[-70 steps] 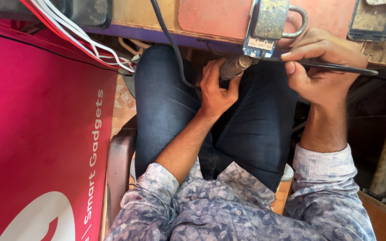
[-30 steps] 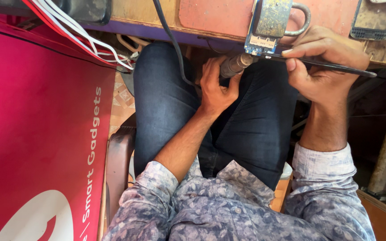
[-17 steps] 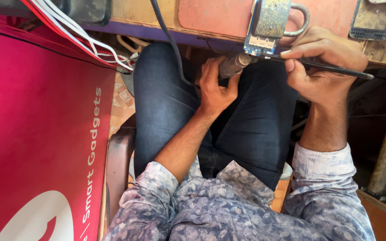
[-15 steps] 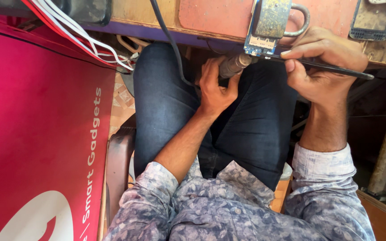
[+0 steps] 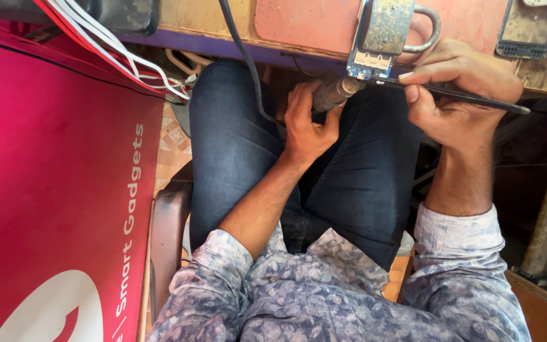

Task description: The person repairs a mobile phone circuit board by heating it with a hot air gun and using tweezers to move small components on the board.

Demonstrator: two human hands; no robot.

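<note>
Two hands at the bench edge, one board between them

Both of my hands were closed on tools in the head view. My left hand (image 5: 308, 123) was wrapped around the grey metal nozzle (image 5: 333, 93) of a corded tool, fingers curled about its barrel and thumb along the side, with the tip aimed up at the lower edge of the small blue circuit board (image 5: 371, 63). A black cable (image 5: 242, 57) ran from that hand up over the bench edge. My right hand (image 5: 457, 95) pinched a thin black pair of tweezers (image 5: 470, 98), thumb and forefinger pressed together near the front, the long tail sticking out to the right past my knuckles and the points touching the bottom of the board.

That board hung over the front edge of the wooden workbench (image 5: 210, 19), clamped in a worn metal holder (image 5: 387, 25) with a looped handle, which sat on a reddish mat (image 5: 305, 22). I sat with my legs in dark jeans (image 5: 235, 145) under the bench, sleeves of a patterned shirt (image 5: 324, 291) pushed up my forearms. On my left stood a large red panel (image 5: 45, 190), with a bundle of red and white wires (image 5: 128, 57) trailing above it. At the far right of the bench lay a dark phone frame (image 5: 530, 28)
</note>
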